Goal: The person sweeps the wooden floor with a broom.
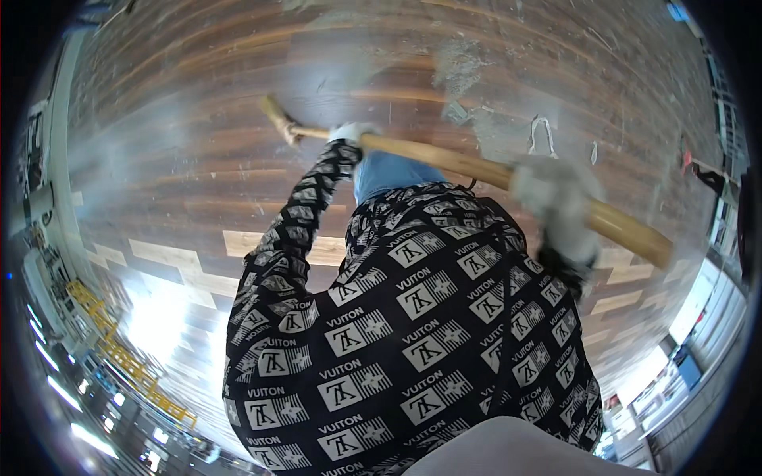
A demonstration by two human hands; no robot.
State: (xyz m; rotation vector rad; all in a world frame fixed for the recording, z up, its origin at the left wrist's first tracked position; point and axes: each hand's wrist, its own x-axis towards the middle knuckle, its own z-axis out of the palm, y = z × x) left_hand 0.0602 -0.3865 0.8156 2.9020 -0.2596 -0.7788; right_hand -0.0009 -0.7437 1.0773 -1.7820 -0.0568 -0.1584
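A long wooden-handled tool slants across my front, its thick butt end at the right. At its far left end is a small yellowish-brown head, set crosswise; blur hides its exact kind. My left hand, in a pale glove, is closed round the handle not far from that head. My right hand, also in a pale glove and smeared by motion, wraps the handle near the butt. Both arms wear black sleeves with a pale print. Blue clothing on my legs shows beneath the handle.
Brown wood-look floor spreads all around, with a scuffed grey patch ahead. A thin white looped strip lies on it. Yellow frames stand at the lower left. A blue bin-like object is at the lower right.
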